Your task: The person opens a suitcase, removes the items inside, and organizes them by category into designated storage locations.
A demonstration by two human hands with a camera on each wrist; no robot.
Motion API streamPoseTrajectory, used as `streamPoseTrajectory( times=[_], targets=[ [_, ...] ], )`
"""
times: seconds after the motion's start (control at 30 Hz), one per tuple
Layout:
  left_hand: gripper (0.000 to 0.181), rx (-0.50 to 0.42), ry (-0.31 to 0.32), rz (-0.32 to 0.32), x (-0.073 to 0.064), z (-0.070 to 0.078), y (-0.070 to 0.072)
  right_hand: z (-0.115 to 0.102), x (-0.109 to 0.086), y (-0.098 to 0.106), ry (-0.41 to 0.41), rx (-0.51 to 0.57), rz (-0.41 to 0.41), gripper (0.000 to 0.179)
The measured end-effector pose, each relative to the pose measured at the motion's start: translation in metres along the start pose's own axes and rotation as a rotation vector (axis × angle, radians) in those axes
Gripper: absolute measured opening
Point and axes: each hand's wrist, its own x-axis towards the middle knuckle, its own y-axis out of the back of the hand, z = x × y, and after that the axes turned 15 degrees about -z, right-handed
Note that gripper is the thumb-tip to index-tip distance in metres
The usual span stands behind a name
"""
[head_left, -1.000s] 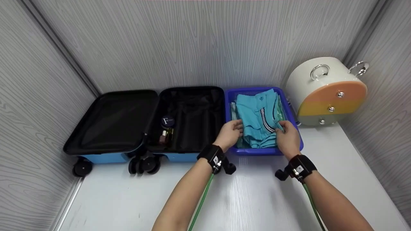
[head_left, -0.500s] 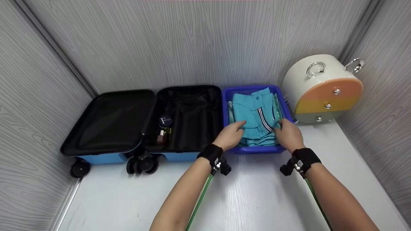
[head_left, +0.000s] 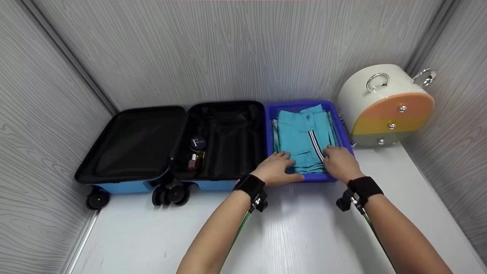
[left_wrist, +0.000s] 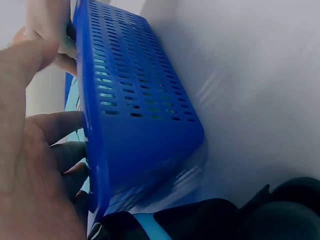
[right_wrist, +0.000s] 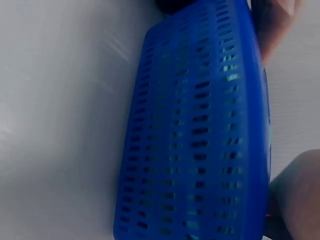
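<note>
Folded turquoise shorts (head_left: 295, 131), with a button and a dark-and-white stripe, lie on top of other clothes in a blue plastic basket (head_left: 304, 177). My left hand (head_left: 274, 169) reaches over the basket's near-left rim, fingers spread on the lower left of the shorts and thumb out along the front rim. On the other side, my right hand (head_left: 341, 163) pinches the lower right edge of the shorts with curled fingers; its fingertips are partly hidden. The left wrist view shows my left fingers (left_wrist: 60, 127) dipping behind the basket rim.
Left of the basket lies an open black-lined suitcase (head_left: 236, 152) with blue outer sides and black wheels (head_left: 177, 195). A round dark jar (head_left: 198, 143) and a small nail polish bottle (head_left: 193, 162) sit inside. A white drum-shaped drawer box (head_left: 380, 102) stands at the right.
My left hand has shifted down toward the basket's front rim, its fingers now spread. My right hand has moved slightly down and inward. The shorts look flatter and squarer.
</note>
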Motion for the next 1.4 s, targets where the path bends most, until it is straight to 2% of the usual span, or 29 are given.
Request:
streamPoseTrajectory(
  times=[0.07, 0.17, 0.27, 0.4, 0.57, 0.7, 0.8, 0.9, 1.03, 1.2, 1.3, 1.4],
  targets=[
    [0.072, 0.029, 0.006, 0.001, 0.0, -0.001, -0.002, -0.001, -0.003, 0.0, -0.001, -0.009, -0.057, 0.049],
    [0.064, 0.058, 0.013, 0.016, -0.001, -0.003, -0.006, -0.003, -0.011, -0.003, 0.005, -0.023, -0.129, 0.071],
    [0.063, 0.095, 0.017, 0.031, -0.002, -0.004, -0.011, -0.005, -0.023, -0.012, 0.026, -0.05, -0.149, 0.087],
    [0.064, 0.154, 0.025, 0.043, -0.006, -0.004, -0.019, -0.006, -0.036, -0.031, 0.105, -0.113, -0.025, 0.081],
    [0.059, 0.231, 0.03, 0.079, -0.015, -0.008, -0.034, -0.006, -0.043, -0.06, 0.298, -0.249, 0.171, 0.059],
    [0.062, 0.243, 0.032, 0.142, -0.029, -0.02, -0.047, -0.008, -0.04, -0.08, 0.419, -0.324, 0.274, 0.058],
    [0.066, 0.223, 0.055, 0.214, -0.042, -0.036, -0.054, -0.008, -0.037, -0.088, 0.448, -0.304, 0.328, 0.057],
    [0.065, 0.213, 0.111, 0.308, -0.058, -0.059, -0.059, -0.008, -0.034, -0.088, 0.453, -0.273, 0.351, 0.055],
    [0.064, 0.238, 0.212, 0.429, -0.079, -0.095, -0.065, -0.007, -0.027, -0.084, 0.461, -0.264, 0.35, 0.054],
    [0.068, 0.244, 0.29, 0.573, -0.106, -0.137, -0.077, -0.003, -0.014, -0.079, 0.462, -0.263, 0.339, 0.051],
    [0.066, 0.24, 0.306, 0.671, -0.119, -0.158, -0.086, 0.0, -0.005, -0.075, 0.457, -0.254, 0.331, 0.049],
    [0.062, 0.243, 0.308, 0.736, -0.123, -0.171, -0.094, 0.002, 0.003, -0.072, 0.455, -0.246, 0.326, 0.046]
  ],
)
